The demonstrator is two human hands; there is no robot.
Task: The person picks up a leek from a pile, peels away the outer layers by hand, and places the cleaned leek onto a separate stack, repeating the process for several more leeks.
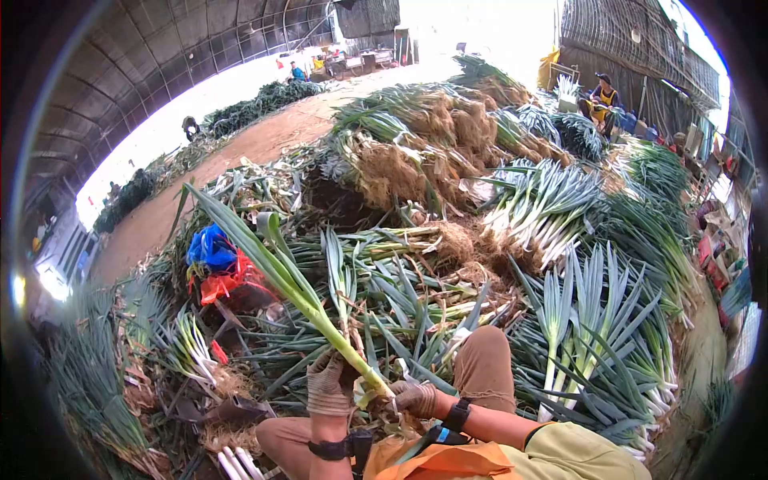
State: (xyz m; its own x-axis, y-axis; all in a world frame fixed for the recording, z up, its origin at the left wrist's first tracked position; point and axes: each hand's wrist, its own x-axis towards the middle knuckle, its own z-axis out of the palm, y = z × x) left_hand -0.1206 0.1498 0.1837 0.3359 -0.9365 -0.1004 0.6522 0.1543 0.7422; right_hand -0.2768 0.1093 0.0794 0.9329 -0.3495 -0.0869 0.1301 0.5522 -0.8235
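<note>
A long leek (324, 324) slants across my front, green leaves up to the left and pale root end low near my lap. My left hand (329, 386), in a striped work glove, is closed at its lower stalk; part of the fingers is hidden. At the root end, my right hand (414, 398) is closed on the leek, also gloved. Loose peeled leaf shows around the stalk near that hand. Some cut white stalks (238, 464) lie at the lower left, beside my knee.
Trimmed leeks (588, 320) lie in a pile on my right, with a white-stemmed bundle (540, 208) beyond. Rooty untrimmed heaps (400, 168) rise ahead. Blue netting (210, 248) and red netting (232, 278) sit at left. A person (603, 100) sits at the far right.
</note>
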